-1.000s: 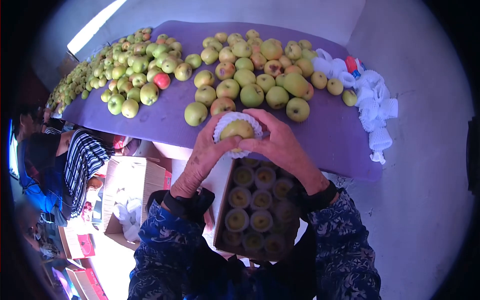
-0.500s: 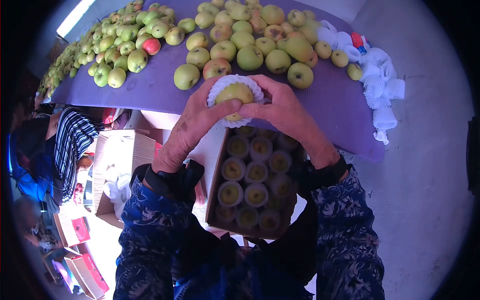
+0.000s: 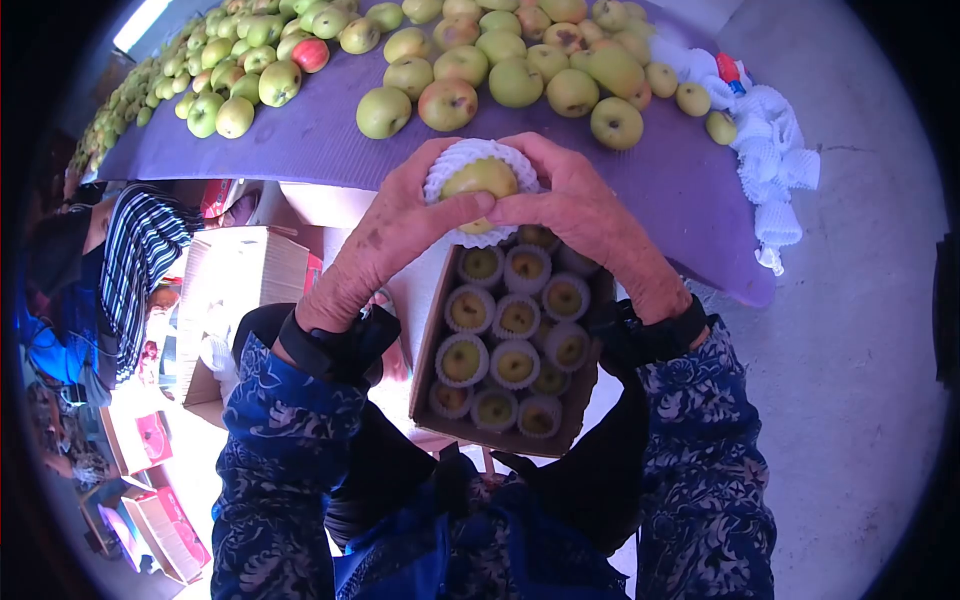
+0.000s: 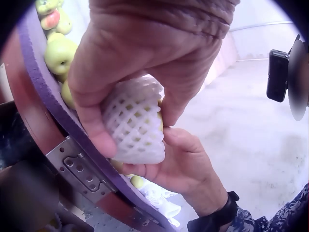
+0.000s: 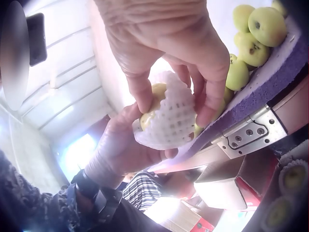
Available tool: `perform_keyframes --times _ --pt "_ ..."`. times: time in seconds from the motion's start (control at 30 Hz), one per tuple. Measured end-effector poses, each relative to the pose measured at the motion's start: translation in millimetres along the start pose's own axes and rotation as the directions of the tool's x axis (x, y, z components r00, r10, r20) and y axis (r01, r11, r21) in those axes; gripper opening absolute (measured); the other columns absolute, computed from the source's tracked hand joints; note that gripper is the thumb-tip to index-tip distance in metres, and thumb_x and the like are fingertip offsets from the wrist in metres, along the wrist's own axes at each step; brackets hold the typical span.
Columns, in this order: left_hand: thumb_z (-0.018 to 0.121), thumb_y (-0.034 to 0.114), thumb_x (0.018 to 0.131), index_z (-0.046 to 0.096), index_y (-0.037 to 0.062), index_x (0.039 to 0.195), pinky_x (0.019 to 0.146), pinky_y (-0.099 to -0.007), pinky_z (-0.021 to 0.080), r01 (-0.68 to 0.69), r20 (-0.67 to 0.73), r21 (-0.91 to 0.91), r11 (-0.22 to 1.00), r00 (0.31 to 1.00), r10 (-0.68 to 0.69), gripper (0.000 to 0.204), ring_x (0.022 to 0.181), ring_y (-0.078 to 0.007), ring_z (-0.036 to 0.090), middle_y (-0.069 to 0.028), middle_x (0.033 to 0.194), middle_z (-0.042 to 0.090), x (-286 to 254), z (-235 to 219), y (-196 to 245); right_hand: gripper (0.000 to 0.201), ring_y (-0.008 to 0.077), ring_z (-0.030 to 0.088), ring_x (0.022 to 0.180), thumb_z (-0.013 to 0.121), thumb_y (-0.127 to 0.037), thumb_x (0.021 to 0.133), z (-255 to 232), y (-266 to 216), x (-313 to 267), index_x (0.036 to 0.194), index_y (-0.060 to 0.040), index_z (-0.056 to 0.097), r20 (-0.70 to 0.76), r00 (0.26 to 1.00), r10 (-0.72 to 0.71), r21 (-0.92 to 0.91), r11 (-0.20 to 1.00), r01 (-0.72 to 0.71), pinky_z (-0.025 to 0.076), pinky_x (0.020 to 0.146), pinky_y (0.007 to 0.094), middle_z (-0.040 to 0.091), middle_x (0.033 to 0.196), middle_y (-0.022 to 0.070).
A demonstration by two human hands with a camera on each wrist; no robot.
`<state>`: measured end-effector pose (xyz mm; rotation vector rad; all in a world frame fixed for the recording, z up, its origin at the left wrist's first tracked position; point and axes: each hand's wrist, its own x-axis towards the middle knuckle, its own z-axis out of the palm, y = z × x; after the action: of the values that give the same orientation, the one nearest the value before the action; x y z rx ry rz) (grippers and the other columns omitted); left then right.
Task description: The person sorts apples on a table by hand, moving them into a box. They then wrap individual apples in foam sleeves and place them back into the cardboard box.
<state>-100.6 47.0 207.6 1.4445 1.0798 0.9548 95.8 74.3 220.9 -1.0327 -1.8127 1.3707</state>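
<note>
Both hands hold one yellow-green apple (image 3: pixel 478 182) inside a white foam net sleeve (image 4: pixel 135 121), just above the front edge of the purple-covered table. My left hand (image 3: pixel 405 212) grips it from the left, its thumb on the bare part of the apple. From the right, my right hand (image 3: pixel 570 200) grips it, with that thumb meeting the left one. In the right wrist view the foam sleeve (image 5: pixel 174 113) wraps the apple's side and leaves part of its skin showing. Below the hands stands a cardboard box (image 3: pixel 425 370) with several sleeved apples (image 3: pixel 515 318) in rows.
Loose apples (image 3: pixel 515 82) cover the back of the purple table (image 3: pixel 300 150). White foam sleeves (image 3: pixel 765 150) lie at its right end. At the left are an open carton (image 3: pixel 235 270) and a person in a striped garment (image 3: pixel 150 260). A metal latch (image 4: pixel 77 169) sits on the table's side.
The head view has tilted downward, so the table sits higher and more of the apple box shows. Both hands keep hold of the sleeved apple, with little change in grip.
</note>
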Motion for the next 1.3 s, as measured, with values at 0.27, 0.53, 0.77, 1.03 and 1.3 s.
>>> perform_keyframes --times 0.27,0.53,0.77,1.03,1.3 --pt "0.071 0.027 0.079 0.05 -0.0017 0.123 0.09 -0.0304 0.045 -0.03 0.007 -0.002 1.0 1.0 0.03 0.057 0.101 -0.0184 0.058 -0.0117 0.107 0.061 -1.6 -1.0 0.9 0.053 0.0172 0.061 0.093 0.074 -0.015 0.07 5.0 4.2 1.9 0.116 0.0015 0.055 0.026 0.999 0.026 0.045 0.999 -0.027 0.049 0.083 0.0292 0.063 0.103 0.0106" --pt "0.066 0.025 0.084 0.051 0.0012 0.124 0.093 -0.0296 0.043 -0.043 0.113 0.009 0.999 0.993 0.042 0.05 0.105 -0.016 0.056 -0.0095 0.112 0.06 2.4 -2.7 -4.3 0.048 0.0149 0.06 0.09 0.072 -0.015 0.07 2.7 10.7 -0.6 0.113 0.0 0.057 -0.006 0.995 0.101 0.063 0.993 -0.101 0.048 0.079 0.0273 0.063 0.1 0.0082" --pt "0.064 0.037 0.085 0.046 0.0009 0.129 0.093 -0.0301 0.043 -0.027 0.122 -0.009 1.0 0.992 0.028 0.059 0.108 -0.0181 0.054 -0.0106 0.113 0.059 1.2 -0.3 -6.1 0.046 0.0134 0.059 0.088 0.07 -0.014 0.069 -2.2 27.7 4.7 0.112 -0.0018 0.058 -0.007 0.979 0.204 0.225 0.954 -0.198 0.047 0.077 0.0266 0.062 0.1 0.0056" --pt "0.057 0.052 0.087 0.039 0.0004 0.136 0.083 -0.0268 0.044 -0.081 0.016 0.004 0.997 0.997 0.081 0.073 0.1 -0.0172 0.054 -0.0104 0.11 0.058 -17.5 -17.3 13.8 0.048 0.0146 0.059 0.096 0.068 -0.014 0.073 -11.5 -3.6 -11.9 0.117 0.0 0.055 -0.02 0.984 0.176 0.244 0.956 -0.166 0.048 0.083 0.0284 0.061 0.105 0.0076" --pt "0.061 0.025 0.091 0.064 0.0069 0.102 0.065 -0.0224 0.045 -0.245 -0.001 0.026 0.969 0.969 0.246 0.021 0.072 -0.0075 0.055 0.0008 0.085 0.062 -34.5 -16.4 2.8 0.054 0.0172 0.06 0.1 0.069 -0.014 0.068 -34.5 -69.9 -69.6 0.118 0.0011 0.053 -0.095 0.982 0.165 0.151 0.977 -0.15 0.047 0.09 0.0303 0.061 0.109 0.0093"
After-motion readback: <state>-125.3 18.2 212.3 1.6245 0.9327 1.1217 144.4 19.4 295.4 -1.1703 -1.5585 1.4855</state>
